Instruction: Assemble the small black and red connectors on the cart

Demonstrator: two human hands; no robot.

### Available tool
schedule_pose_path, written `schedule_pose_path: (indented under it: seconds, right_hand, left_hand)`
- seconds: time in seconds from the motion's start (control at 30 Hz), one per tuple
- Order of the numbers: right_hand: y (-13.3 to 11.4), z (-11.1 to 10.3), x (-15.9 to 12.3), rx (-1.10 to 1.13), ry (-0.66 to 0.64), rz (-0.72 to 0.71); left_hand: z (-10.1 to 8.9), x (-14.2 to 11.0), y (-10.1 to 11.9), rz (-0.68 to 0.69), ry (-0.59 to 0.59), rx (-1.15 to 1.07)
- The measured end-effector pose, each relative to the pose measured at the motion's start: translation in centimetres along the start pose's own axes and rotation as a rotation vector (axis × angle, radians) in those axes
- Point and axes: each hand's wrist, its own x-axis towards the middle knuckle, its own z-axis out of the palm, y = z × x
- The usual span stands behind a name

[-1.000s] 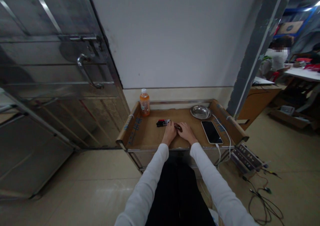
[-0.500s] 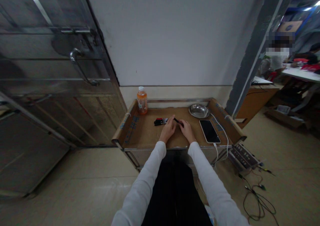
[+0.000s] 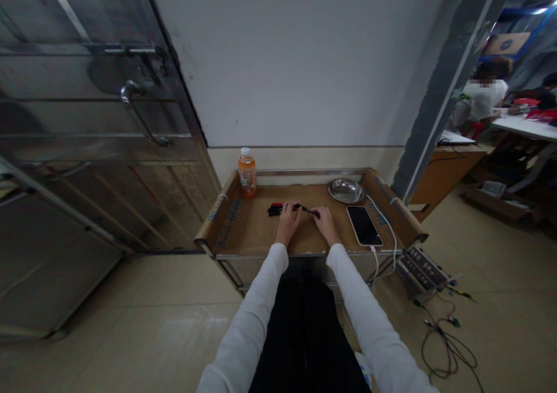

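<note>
Black and red pens (image 3: 275,210), orange liquid (image 3: 247,175), brown cardboard (image 3: 256,230), blue lettering (image 3: 234,210), white sleeves (image 3: 252,314)

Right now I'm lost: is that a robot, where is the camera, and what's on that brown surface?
No machine here, just a person's bare hands. One camera, worn on the head, looks forward and down. The right hand holds a slim dark pen-like thing; the left hand is at its other end, though its grip is too small to judge. On the cardboard-lined cart, dark pens lie beside the left hand. An orange bottle stands upright, and near the right hand are a metal dish and a phone.
</note>
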Motion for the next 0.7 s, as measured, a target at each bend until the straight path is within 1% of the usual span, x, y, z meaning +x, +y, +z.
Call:
schedule_pose_path:
  seconds: [0.13,0.23,0.3,0.33,0.4,0.47,0.53,0.6,0.7]
  right_hand:
    - [-0.1,-0.1,-0.1,-0.041,0.01,0.008]
    - [-0.3,-0.3,-0.2,-0.064,0.04,0.015]
    - [-0.4,-0.5,-0.2,-0.085,0.068,0.022]
    - [-0.4,-0.5,-0.3,-0.097,0.08,0.025]
    - [-0.6,-0.7,-0.3,-0.123,0.086,0.02]
    - [-0.9,-0.9,-0.3,-0.146,0.066,0.002]
    - [-1.2,-1.0,-0.3,-0.162,0.026,-0.025]
    - [-1.6,-1.0,-0.3,-0.166,-0.023,-0.059]
    - [-1.9,-0.9,-0.4,-0.157,-0.076,-0.112]
  left_hand:
    - [-0.3,0.1,0.2,-0.079,0.002,0.026]
    - [-0.2,0.1,0.1,-0.146,0.025,0.067]
    - [0.0,0.2,-0.1,-0.171,0.01,0.099]
    - [0.2,0.2,-0.2,-0.178,-0.019,0.116]
    - [0.5,0.2,-0.4,-0.177,-0.125,0.157]
    - [0.8,0.2,-0.5,-0.147,-0.258,0.211]
    - [1.0,0.1,-0.6,-0.106,-0.362,0.274]
    - [1.0,0.1,-0.6,-0.09,-0.41,0.333]
    - [0.9,0.0,-0.6,-0.076,-0.418,0.38]
